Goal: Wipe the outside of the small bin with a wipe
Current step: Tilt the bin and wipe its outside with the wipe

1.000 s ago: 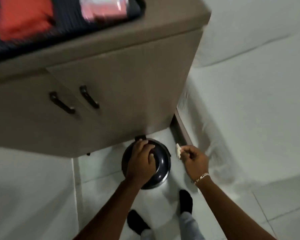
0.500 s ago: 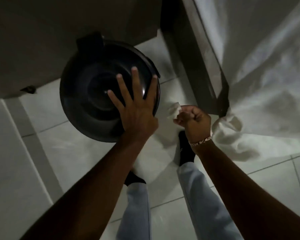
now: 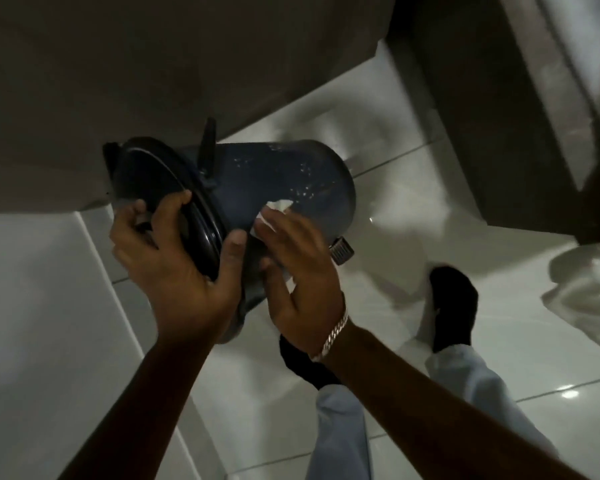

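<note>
The small dark blue pedal bin (image 3: 284, 181) is tipped on its side, its lid end to the left and its base to the right, held above the white floor. My left hand (image 3: 177, 268) grips the lid rim. My right hand (image 3: 298, 268) lies flat against the bin's side, pressing a white wipe (image 3: 274, 211) onto it; most of the wipe is hidden under the palm. A foot pedal (image 3: 342, 251) sticks out near the base.
A beige cabinet (image 3: 153, 81) hangs over the bin at the top left. A dark bed frame (image 3: 492, 109) with a white sheet (image 3: 582, 285) stands at the right. My feet in black socks (image 3: 452, 306) rest on the glossy white tiles (image 3: 430, 188).
The bin went from upright on the floor to tipped on its side. My left hand shifted from flat on the lid to gripping its rim. My right hand brought the wipe onto the bin's side.
</note>
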